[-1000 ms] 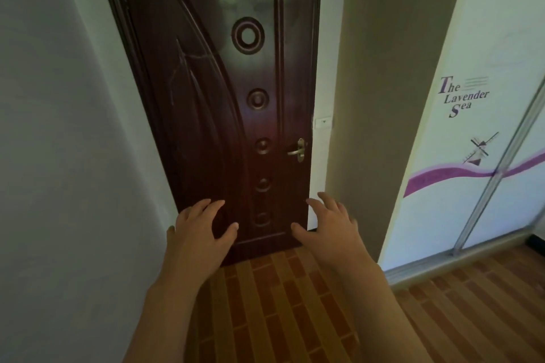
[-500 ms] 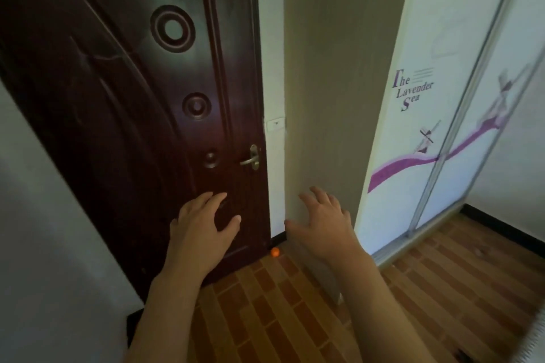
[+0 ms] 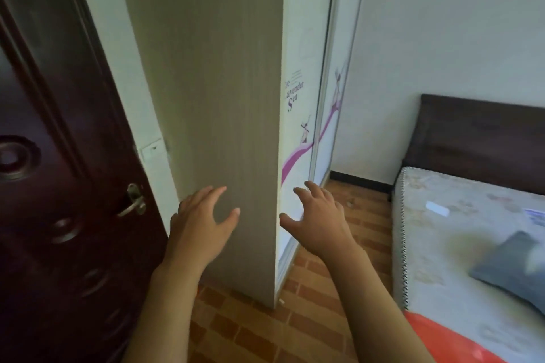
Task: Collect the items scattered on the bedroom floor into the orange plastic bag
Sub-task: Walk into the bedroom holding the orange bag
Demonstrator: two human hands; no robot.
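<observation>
Biggest risk from here, as we judge it: we're facing the wardrobe (image 3: 206,97) corner w/ nothing in hand and almost no floor items in sight, so we could sweep past stuff and leave it behind. Only a small pale scrap (image 3: 281,301) shows at the foot of the wardrobe, plus a faint speck (image 3: 351,202) on the brick-pattern floor (image 3: 265,333) farther back near the sliding door — too small to tell what either is. Both are easy to miss in this dim light. Second risk: the orange bag (image 3: 448,339) lies at bottom right, partly cut off by the frame edge, seemingly on the corner of the bed (image 3: 442,244). We can't tell if its mouth is open, so anything dropped in w/o checking could slide off. Third: the wardrobe edge sits right betw. our hands, so a quick reach could knock knuckles on it.

Left hand (image 3: 200,230): palm down, fingers (image 3: 215,194) spread and loose, holding nothing. It hovers in front of the wardrobe's side panel; contact can't be confirmed. Right hand (image 3: 318,221): likewise spread wide, thumb out, empty, in front of the sliding door, apparently not touching. A grey cushion (image 3: 513,265) and some papers lie on the bed, not on the floor, so prob. not our job.
</observation>
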